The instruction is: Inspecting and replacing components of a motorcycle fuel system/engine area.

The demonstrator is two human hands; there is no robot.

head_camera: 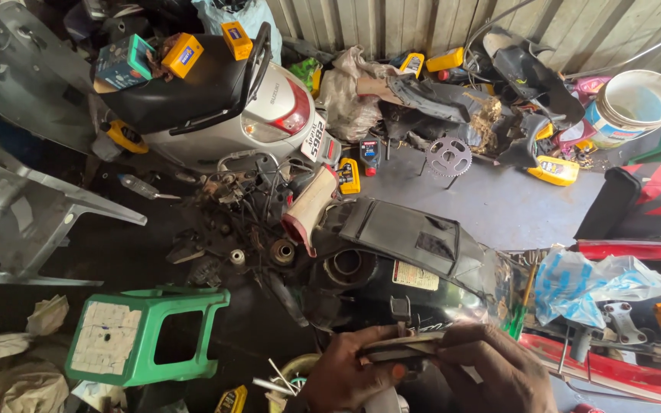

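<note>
Head view, looking down at a cluttered workshop floor point(499, 199). I see both hands at the bottom edge of the view. The left hand point(346, 375) and the right hand point(499, 371) hold between them a flat, dark, worn metal strip point(399, 346), lying roughly level. Left thumb and fingers are pinched on its left end; right fingertips are pressed together on its right end. What kind of part the strip is, I cannot tell.

Just above the hands sits a black moulded plastic scooter body shell point(399, 260) with a pale label on it. To its left, a heap of greasy dismantled engine parts point(246, 229). Beyond that, at the far side of the floor, stands a silver scooter with a black seat point(216, 99); small yellow boxes point(183, 53) rest on the seat. A green plastic stool point(143, 333) stands near the lower left; a grey plastic chair point(17, 206) is at the left edge. A toothed steel sprocket point(449, 157) lies on bare floor toward the back. A white plastic bucket point(633, 107) is in the far right corner.
</note>
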